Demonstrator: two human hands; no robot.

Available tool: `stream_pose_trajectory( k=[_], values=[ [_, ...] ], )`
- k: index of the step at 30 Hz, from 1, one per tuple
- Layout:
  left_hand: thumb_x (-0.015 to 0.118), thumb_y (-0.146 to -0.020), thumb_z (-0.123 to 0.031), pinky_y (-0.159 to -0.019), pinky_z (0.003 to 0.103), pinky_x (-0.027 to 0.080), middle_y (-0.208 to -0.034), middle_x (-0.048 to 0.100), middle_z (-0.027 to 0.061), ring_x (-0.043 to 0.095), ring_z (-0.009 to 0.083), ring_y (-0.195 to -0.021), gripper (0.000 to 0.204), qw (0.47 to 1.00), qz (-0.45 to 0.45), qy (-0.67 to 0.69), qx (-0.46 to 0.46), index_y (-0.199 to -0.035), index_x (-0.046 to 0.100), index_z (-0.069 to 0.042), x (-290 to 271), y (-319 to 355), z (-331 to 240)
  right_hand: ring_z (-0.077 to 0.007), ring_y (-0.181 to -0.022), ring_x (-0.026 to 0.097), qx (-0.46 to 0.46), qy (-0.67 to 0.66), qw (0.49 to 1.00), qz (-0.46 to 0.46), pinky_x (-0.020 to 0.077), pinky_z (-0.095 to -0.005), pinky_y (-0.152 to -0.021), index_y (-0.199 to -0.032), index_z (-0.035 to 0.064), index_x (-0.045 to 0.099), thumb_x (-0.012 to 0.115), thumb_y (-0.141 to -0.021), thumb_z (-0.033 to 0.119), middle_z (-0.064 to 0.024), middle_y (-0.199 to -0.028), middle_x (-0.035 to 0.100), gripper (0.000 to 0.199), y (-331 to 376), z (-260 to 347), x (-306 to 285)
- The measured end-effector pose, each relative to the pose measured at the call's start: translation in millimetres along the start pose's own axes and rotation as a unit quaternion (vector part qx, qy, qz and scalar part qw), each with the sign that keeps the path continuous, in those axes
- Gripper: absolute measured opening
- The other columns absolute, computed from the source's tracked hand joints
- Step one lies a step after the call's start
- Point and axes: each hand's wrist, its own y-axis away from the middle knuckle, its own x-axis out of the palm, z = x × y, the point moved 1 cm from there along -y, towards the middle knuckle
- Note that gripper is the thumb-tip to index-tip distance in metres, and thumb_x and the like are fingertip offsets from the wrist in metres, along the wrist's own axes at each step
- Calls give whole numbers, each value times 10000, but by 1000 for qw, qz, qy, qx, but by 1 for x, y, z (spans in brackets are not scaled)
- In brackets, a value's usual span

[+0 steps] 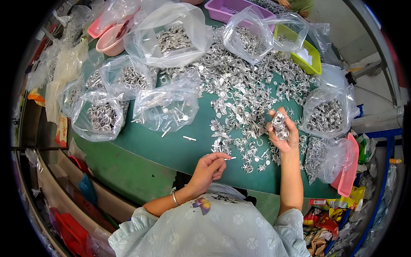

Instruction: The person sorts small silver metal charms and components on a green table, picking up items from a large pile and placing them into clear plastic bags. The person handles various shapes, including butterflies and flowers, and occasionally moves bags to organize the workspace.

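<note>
A pale blue top [214,227] with a butterfly print fills the bottom centre of the frame, with both forearms rising from it. The left hand [209,167], just below centre, has a bangle [174,198] at the wrist; its fingers are curled and pinch a thin metal pin [230,158] whose tip pokes out to the right. The right hand [283,130], right of centre, is raised above the table and closed around a cluster of silver parts [280,124].

Both hands are over a green table [171,150]. A broad pile [239,90] of small silver flower-shaped pieces spreads across its centre and right, reaching under the right hand. One loose pin [189,138] lies on bare green, left of centre.

Clear plastic bags of metal parts ring the pile: a bag of rings [100,115] at the left, a bag of pins [165,105] just right of it, a large bag [171,36] at upper centre, another [246,36] at upper right, and one [327,113] at the right edge.

A green tray [310,62] and a purple tray [222,9] sit in the upper right, a pink tray [347,177] at lower right, and a pink bowl [112,43] at upper left.
</note>
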Motion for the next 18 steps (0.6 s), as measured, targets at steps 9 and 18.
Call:
stream_pose_trajectory(
  k=[9, 18],
  values=[
    [434, -902, -72, -439, 182, 220, -633, 389, -23, 274, 34, -498, 174, 1000, -1, 6, 3, -1018, 544, -3, 0, 0, 4, -207, -811, 510, -38, -185, 973, -129, 399, -211, -428, -1013, 114, 564, 510, -881, 238, -101, -1020, 518, 189, 14, -3, -19],
    [427, -899, -58, -442, 185, 230, -644, 396, -20, 285, 39, -511, 170, 1000, -2, 2, 11, -1009, 545, -3, -1, -1, 4, -318, -981, 482, -184, -281, 896, -290, 509, -371, -742, -1084, 41, 478, 534, -810, 180, -211, -1082, 465, 313, 57, 74, -24]
  ],
)
